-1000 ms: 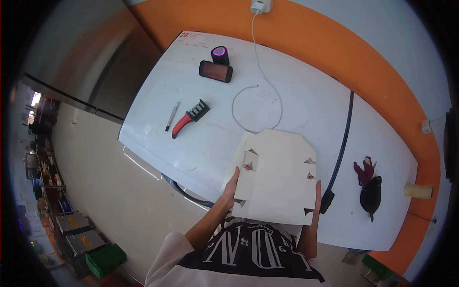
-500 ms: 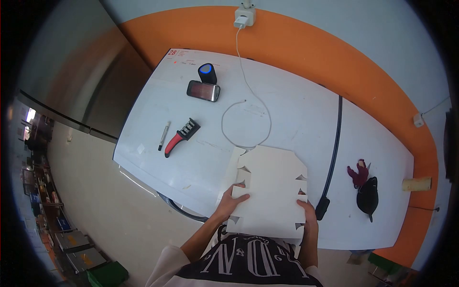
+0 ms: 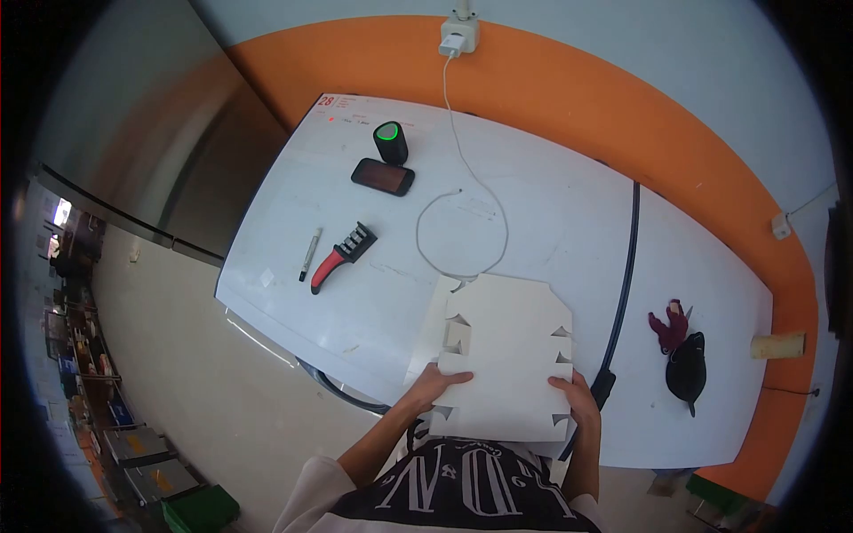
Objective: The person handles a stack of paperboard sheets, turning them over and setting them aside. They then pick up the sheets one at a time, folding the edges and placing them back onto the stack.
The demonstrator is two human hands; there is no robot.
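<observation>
A flat white cardboard sheet (image 3: 509, 355) with notched side edges lies at the near edge of the table, close to my body. My left hand (image 3: 435, 387) grips its left side, thumb on top and fingers hidden beneath. On the opposite side, my right hand (image 3: 579, 396) holds the right edge in the same way, its thumb resting on the upper face. A flap or second layer of the cardboard shows along the left. The far end of the sheet reaches the loop of a white charging cable (image 3: 506, 233).
A red-handled knife sharpener (image 3: 342, 256) and a marker (image 3: 310, 255) lie to the left. Behind them are a phone (image 3: 383, 177) and a black speaker (image 3: 391, 143). A black strip (image 3: 625, 280) crosses the table at right, before a maroon item (image 3: 668, 327) and black pouch (image 3: 686, 375).
Both hands have slid slightly along the cardboard's sides toward my body, the left more clearly. The speaker's light ring has turned from blue to green. The view has shifted a little.
</observation>
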